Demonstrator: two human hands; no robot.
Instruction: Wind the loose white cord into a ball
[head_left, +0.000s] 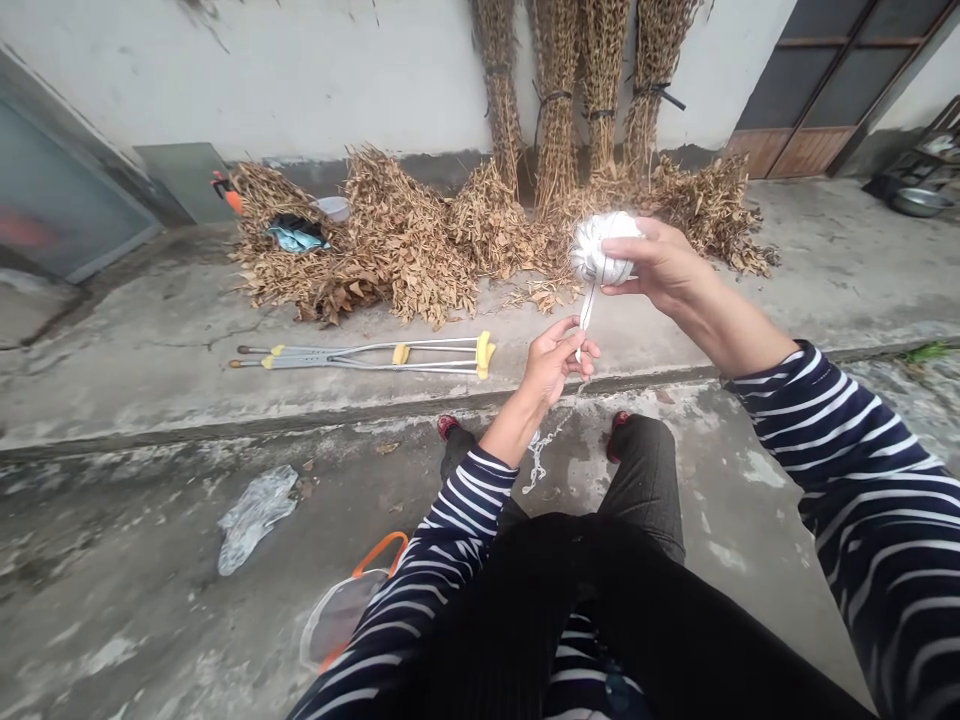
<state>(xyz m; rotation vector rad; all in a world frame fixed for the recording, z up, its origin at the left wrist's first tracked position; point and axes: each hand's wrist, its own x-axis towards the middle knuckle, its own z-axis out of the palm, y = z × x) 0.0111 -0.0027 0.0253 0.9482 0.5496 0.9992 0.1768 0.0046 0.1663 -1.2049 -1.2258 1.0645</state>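
A white ball of wound strip or cord [596, 248] is gripped in my right hand [660, 262], raised in front of the dry plant heap. From its underside a white strip with a dark line [588, 308] runs down to my left hand [553, 358], whose thumb and fingers pinch it. Below my left hand, a loose white crocheted-looking cord [536, 465] hangs or lies near the ground between my feet; whether it joins the strip is hidden by the hand.
Crutches with yellow pads [442, 356] lie on the raised concrete ledge [150, 390]. Dry plants [412, 240] are heaped by the wall, with tied upright bundles [555, 110] behind. A clear plastic bag [257, 520] and an orange-handled bag [337, 610] sit on the lower ground at left.
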